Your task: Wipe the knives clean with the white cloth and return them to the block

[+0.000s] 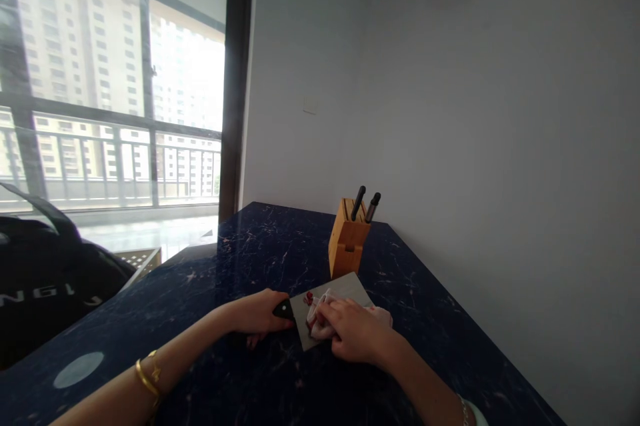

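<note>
A wide cleaver [334, 294] lies flat on the dark marble table [240, 259], blade pointing away from me. My left hand [260, 314] is closed round its black handle [283, 309]. My right hand [357, 333] presses a crumpled white cloth with red marks [316, 314] onto the grey blade, fingers curled over the cloth. Both hands are close together near the table's middle.
A wooden knife block [347, 246] with two black-handled knives [365, 205] stands just behind the cleaver, by the grey wall. A black bag [45, 279] sits off the table's left. A large window with a railing fills the left side.
</note>
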`<state>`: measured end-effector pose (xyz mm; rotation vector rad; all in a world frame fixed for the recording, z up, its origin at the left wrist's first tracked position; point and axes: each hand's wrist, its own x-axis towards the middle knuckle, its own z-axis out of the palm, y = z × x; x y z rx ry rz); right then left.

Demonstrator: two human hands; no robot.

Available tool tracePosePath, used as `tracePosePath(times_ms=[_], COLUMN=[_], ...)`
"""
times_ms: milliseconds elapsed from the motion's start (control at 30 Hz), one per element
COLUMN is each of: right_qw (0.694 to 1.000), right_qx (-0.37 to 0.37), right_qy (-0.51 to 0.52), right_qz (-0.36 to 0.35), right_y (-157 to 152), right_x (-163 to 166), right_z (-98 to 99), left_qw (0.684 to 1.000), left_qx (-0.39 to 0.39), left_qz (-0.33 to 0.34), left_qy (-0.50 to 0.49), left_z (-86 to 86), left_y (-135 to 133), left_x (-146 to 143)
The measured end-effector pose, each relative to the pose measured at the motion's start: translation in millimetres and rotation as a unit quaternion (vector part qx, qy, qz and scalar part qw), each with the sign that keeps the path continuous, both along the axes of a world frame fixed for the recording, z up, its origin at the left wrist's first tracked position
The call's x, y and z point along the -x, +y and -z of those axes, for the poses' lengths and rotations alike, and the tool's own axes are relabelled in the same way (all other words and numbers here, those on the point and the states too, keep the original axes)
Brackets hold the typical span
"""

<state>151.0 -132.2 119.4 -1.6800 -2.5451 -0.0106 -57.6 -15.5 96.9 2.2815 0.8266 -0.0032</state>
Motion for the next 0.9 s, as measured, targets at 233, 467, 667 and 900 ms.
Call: tracePosePath(times_ms=[233, 467, 667, 900], right_qw=[1.0, 1.0, 1.0, 0.999], right_qx=[0.001, 0.006, 0.01, 0.004], right_qy=[0.026, 0.026, 0.028, 0.032], right_qz=[-0.015, -0.014, -0.006, -0.002], right_y=[4.2, 2.7, 5.5, 2.7], right_x=[-4.2, -3.5, -5.9, -5.9], right_z=[6.1, 4.2, 8.9, 8.0], left_qw=[1.0, 1.0, 1.0, 1.0], left_qx=[-0.018, -0.008, -0.017, -0.015], left_qz=[0.002, 0.005, 0.019, 0.016], left_qy=[-0.006, -0.01, -0.016, -0.017], left_z=[5.9, 8.7, 8.2, 8.1], left_y=[5.1, 7.5, 8.0, 7.4], left_x=[0.5, 1.4, 0.9, 0.3])
